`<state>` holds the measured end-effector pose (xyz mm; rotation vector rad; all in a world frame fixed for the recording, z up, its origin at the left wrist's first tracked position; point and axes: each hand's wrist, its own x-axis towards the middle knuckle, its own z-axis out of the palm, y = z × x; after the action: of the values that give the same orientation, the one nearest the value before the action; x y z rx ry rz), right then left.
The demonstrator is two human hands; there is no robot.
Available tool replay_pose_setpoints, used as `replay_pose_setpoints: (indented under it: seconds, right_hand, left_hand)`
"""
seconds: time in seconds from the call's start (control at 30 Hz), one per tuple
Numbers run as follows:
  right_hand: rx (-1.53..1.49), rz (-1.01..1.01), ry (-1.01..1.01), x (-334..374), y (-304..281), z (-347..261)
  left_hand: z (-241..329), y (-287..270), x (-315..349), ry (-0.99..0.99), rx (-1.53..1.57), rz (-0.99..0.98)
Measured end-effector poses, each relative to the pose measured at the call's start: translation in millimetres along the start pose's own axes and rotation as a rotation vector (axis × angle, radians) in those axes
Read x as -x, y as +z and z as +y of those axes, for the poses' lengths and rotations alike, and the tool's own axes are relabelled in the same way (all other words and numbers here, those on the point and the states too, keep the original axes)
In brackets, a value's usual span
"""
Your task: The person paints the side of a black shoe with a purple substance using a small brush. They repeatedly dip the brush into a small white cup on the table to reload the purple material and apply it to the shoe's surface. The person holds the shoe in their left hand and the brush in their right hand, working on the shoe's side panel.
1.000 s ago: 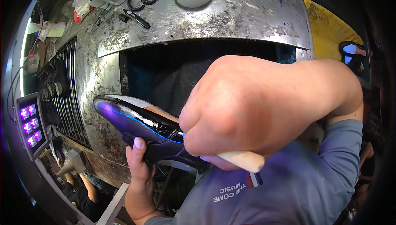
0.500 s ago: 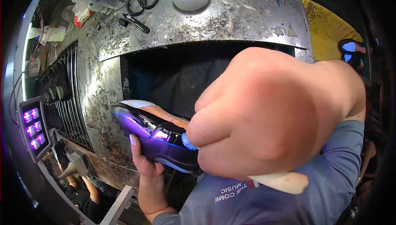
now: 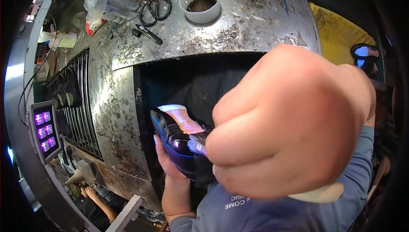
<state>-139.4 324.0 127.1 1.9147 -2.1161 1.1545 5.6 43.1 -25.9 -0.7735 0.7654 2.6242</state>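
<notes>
A black shoe (image 3: 174, 141) is held tilted above the dark opening in the bench, its pinkish-orange and white underside facing up. A thin bright blue line runs along its side. My left hand (image 3: 172, 164) is closed around the shoe from below, thumb against its outer side; the other fingers are hidden. My right hand (image 3: 277, 138), a large fist close to the camera, grips a brush (image 3: 197, 145) with pale bluish bristles. The bristles touch the shoe's edge beside the underside. The brush's pale handle end shows below the fist.
On the worn metal bench (image 3: 255, 15) stand a white bowl (image 3: 200, 17) of dark liquid, black-handled scissors (image 3: 155, 10), a marker (image 3: 149, 35) and a green-capped jar (image 3: 113, 0). At left, a purple lamp (image 3: 45, 130) stands near a rack (image 3: 81, 104) and another person's arms (image 3: 96, 200).
The shoe has swung and tilted in my left hand, showing more of its underside. My right hand has shifted slightly with the brush. The whole view has moved a little.
</notes>
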Motion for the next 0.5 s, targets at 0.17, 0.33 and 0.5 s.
replay_pose_setpoints:
  seconds: [0.17, 0.33, 0.5]
  right_hand:
    - [0.052, 0.391, 0.036, -2.1, -4.9, 32.9]
    - [0.368, 0.374, 0.639, 21.3, -17.2, 120.3]
    - [0.633, 0.142, 0.938, 28.0, 7.7, 183.8]
  left_hand:
    - [-16.0, -11.6, -16.8, 0.099, -0.449, 0.043]
    - [-28.2, -21.6, -10.3, -0.350, 0.478, -0.229]
    - [-38.4, -24.1, -13.5, -0.413, 0.628, -0.279]
